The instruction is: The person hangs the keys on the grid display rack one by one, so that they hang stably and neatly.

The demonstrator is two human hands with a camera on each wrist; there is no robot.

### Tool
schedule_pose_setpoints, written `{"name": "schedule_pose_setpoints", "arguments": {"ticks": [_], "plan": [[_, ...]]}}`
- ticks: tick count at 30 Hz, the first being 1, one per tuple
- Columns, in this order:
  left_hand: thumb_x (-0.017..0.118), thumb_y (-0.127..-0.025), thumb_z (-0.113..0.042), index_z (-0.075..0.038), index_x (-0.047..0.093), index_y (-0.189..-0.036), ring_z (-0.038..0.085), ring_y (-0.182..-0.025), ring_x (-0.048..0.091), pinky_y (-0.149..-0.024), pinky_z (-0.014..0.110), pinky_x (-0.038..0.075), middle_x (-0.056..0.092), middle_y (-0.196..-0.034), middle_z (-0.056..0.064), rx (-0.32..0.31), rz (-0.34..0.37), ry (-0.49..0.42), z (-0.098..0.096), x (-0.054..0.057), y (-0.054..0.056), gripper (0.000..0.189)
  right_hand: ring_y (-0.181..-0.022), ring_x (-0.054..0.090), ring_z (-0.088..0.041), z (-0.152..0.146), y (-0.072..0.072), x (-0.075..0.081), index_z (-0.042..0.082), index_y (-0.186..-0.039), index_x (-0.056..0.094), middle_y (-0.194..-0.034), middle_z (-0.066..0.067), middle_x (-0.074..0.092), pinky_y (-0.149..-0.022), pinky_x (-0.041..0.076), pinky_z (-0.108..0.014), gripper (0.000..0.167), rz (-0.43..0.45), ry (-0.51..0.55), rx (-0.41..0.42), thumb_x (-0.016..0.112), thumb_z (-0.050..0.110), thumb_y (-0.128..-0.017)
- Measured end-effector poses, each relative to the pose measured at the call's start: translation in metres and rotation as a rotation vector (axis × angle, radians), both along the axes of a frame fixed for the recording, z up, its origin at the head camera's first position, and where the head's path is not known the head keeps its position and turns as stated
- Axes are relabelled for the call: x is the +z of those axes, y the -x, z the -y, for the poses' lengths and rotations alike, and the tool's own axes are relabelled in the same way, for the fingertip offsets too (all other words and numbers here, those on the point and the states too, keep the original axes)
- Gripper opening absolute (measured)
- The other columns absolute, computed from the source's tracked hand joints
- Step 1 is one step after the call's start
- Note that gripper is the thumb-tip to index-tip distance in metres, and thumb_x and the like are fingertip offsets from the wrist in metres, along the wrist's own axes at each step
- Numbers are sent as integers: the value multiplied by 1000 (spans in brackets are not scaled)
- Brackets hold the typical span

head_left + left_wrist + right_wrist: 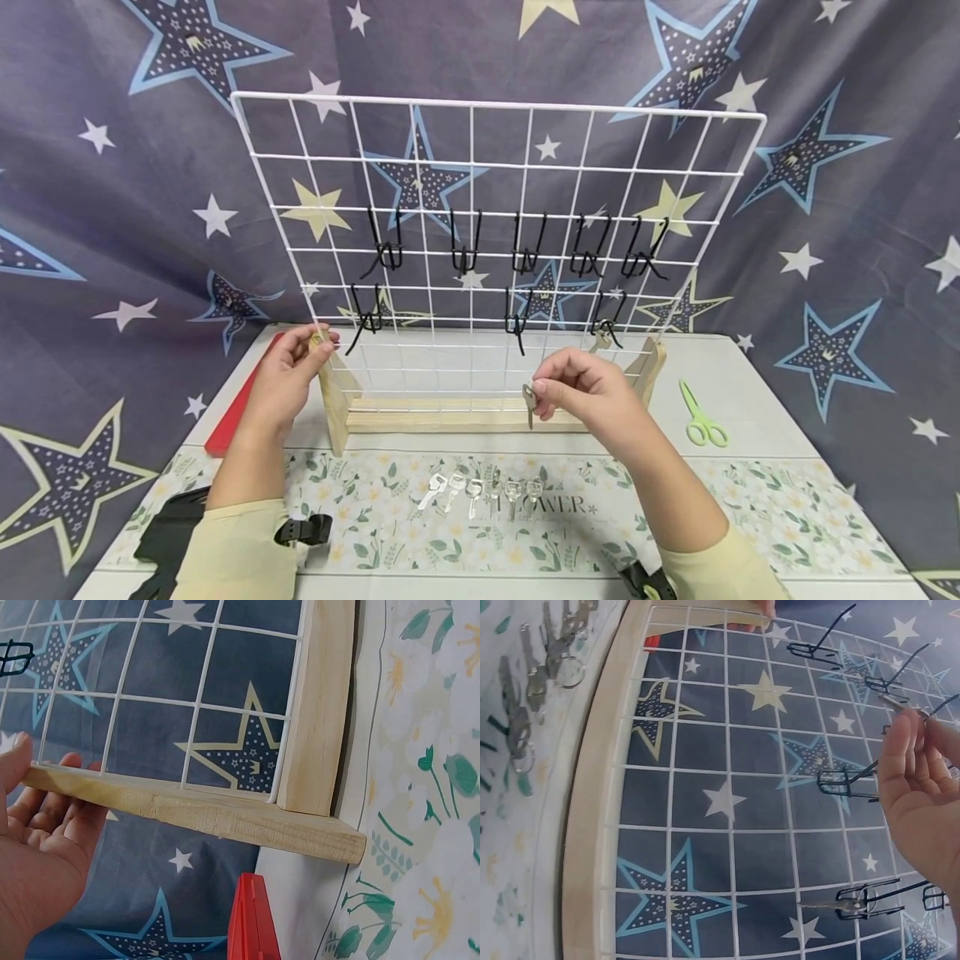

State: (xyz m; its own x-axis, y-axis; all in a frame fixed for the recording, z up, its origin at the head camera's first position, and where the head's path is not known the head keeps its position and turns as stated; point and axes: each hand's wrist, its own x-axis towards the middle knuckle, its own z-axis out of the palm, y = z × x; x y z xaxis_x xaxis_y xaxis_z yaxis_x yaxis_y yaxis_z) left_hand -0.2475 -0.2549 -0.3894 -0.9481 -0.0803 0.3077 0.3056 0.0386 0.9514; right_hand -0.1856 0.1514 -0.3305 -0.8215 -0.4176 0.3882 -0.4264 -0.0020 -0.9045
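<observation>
My R hand: thumb + fingers pinched on 1 key, tip down, held in front of white wire grid, approx. below lower mid hook in head view. My L hand clamped round top of wooden stand, L side. 2nd key hangs at lower R hook. 6 loose keys in a row on floral mat, near side of stand. Green scissors R of stand; red item L, type unclear.
</observation>
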Motion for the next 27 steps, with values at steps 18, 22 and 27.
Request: {"name": "schedule_pose_setpoints", "arguments": {"ticks": [18, 22, 27], "plan": [[63, -97, -17, -7, 51, -134, 6, -111, 59, -92, 10, 45, 62, -120, 0, -11, 1, -7, 1, 0, 1, 41, -74, 68, -24, 11, 12, 13, -2, -96, 60, -86, -15, 66, -71, 59, -40, 13, 35, 101, -66, 65, 10, -95], [63, -97, -17, -8, 51, -134, 6, -111, 59, -92, 10, 45, 62, -120, 0, -13, 1, -1, 1, 0, 2, 40, -75, 68, -24, 12, 15, 11, -2, -97, 60, -87, -13, 67, -72, 60, -41, 13, 43, 117, -72, 64, 10, -95], [63, -97, -16, -3, 49, -136, 6, -110, 59, -91, 10, 45, 62, -119, 0, -10, -4, -2, 2, -1, 1, 44, -74, 68, -22, 14, 20, 8, -2, -97, 61, -86, -10, 68, -72, 60, -40, 12, 55, 144, -76, 64, 9, -95]]}}
